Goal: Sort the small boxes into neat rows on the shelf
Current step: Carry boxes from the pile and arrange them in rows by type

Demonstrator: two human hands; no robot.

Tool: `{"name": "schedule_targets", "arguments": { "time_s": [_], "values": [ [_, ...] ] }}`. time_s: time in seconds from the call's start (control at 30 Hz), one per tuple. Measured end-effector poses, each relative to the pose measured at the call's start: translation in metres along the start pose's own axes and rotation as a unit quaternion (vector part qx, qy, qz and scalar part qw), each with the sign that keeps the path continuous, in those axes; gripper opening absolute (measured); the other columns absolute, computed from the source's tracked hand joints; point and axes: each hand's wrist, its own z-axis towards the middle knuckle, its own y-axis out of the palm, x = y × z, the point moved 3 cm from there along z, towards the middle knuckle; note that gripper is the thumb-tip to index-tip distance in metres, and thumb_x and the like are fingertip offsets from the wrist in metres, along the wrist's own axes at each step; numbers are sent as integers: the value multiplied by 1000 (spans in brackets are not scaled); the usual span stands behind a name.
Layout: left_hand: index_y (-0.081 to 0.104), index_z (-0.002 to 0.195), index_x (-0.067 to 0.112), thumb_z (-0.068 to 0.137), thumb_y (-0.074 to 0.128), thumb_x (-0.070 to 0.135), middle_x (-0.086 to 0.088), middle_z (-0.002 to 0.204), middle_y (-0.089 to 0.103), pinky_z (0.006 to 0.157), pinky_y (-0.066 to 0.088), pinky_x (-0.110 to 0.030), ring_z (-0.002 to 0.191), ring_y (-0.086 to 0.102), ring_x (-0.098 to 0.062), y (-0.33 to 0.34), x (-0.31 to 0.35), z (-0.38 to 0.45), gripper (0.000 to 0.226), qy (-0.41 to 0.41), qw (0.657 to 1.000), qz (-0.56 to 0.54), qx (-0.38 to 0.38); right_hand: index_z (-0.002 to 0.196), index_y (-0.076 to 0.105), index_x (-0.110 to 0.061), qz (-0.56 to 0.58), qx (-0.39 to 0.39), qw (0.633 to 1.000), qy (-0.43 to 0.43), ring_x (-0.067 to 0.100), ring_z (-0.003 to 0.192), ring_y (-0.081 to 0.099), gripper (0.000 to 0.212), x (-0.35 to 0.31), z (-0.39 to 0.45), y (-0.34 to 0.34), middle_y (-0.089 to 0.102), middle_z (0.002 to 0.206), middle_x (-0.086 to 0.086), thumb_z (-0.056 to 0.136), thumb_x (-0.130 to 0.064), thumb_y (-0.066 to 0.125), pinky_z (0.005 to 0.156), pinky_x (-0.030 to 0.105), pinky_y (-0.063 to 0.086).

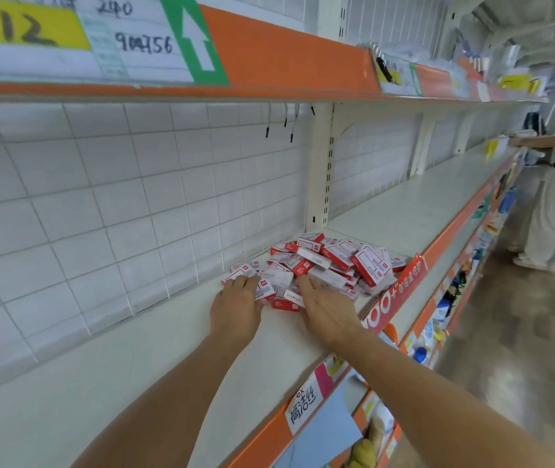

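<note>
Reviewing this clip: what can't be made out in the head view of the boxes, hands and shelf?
- Loose heap of small red-and-white cardboard boxes: lower boxes buried under upper ones; count unclear.
- Box print: too small, apart from "STAPLES" on one.
- Left hand and right hand: fingertips lie on the heap's near edge, palms hidden; whether they pinch anything is unclear.
- Red hanging shelf-edge sign: text tilted and blurred.
- Pale shelf board: cut off at the left edge.

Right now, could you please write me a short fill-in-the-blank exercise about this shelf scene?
1. The small red-and-white cardboard boxes lie in a loose ____ rather than neat rows.
2. Both the left hand and the right hand rest with fingers ____ on the boxes.
3. The front edge strip of the pale shelf is coloured ____.
4. The yellow label overhead shows the number ____.

Missing words: pile; straight; orange; 12
</note>
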Motion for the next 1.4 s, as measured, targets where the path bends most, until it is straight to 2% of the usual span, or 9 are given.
{"name": "schedule_targets", "arguments": {
  "time_s": [0.13,0.23,0.37,0.47,0.73,0.9,1.07,1.2,1.4],
  "values": [
    [37,141,24,97,47,34,3,137,45,94,39,-31,124,38,-18,-14,-16,-22,46,-39,999,12,1,128,37,-16,30,23,999,-24,21,88,60,39,-20,3,-1,55,113,3,98,-41,34,56,29,38],
    [40,139,23,97,46,34,3,135,46,91,41,-31,123,38,-17,-26,-27,-39,44,-74,997,24,-1,127,38,-14,18,26,998,-56,21,94,56,37,-32,5,-2,52,117,6,98,-36,32,64,30,38],
    [39,140,26,98,46,32,4,136,46,89,43,-31,125,37,-16,-40,-38,-66,43,-135,990,28,2,139,31,-12,36,-4,995,-97,25,115,47,47,-48,2,-1,45,132,8,98,-31,41,86,37,44],
    [38,141,25,98,45,30,4,135,45,87,43,-32,125,37,-16,-49,-42,-93,43,-180,983,36,3,139,35,-14,61,-18,989,-130,25,121,44,47,-63,-4,2,43,136,7,97,-28,47,90,37,43],
    [38,140,25,99,43,29,4,135,44,85,44,-34,126,36,-17,-82,-56,-187,42,-294,953,73,10,135,41,-18,120,-54,960,-245,24,117,45,39,-128,-35,8,52,127,5,97,-25,48,87,36,42],
    [39,139,25,98,43,26,4,135,44,87,42,-34,126,35,-17,-111,-69,-248,41,-347,933,93,26,128,44,-17,156,-44,942,-294,23,114,46,34,-179,-62,0,54,122,2,96,-26,49,77,33,41],
    [39,138,25,97,44,26,5,132,45,84,43,-34,124,35,-17,-143,-82,-312,41,-387,914,111,60,130,44,-18,178,-40,918,-352,23,116,46,36,-238,-96,-16,54,123,2,96,-28,50,79,34,41],
    [40,138,25,97,45,25,5,133,45,88,42,-34,124,36,-17,-171,-93,-365,41,-410,901,121,78,128,45,-18,189,-36,902,-386,23,114,47,35,-287,-128,-30,54,122,2,95,-28,50,75,32,39],
    [40,138,23,97,45,24,3,132,46,86,43,-36,122,37,-19,-213,-111,-459,41,-439,885,130,88,129,44,-19,209,-45,887,-410,22,114,47,36,-365,-188,-46,54,121,1,94,-23,49,75,33,39]
  ]
}}
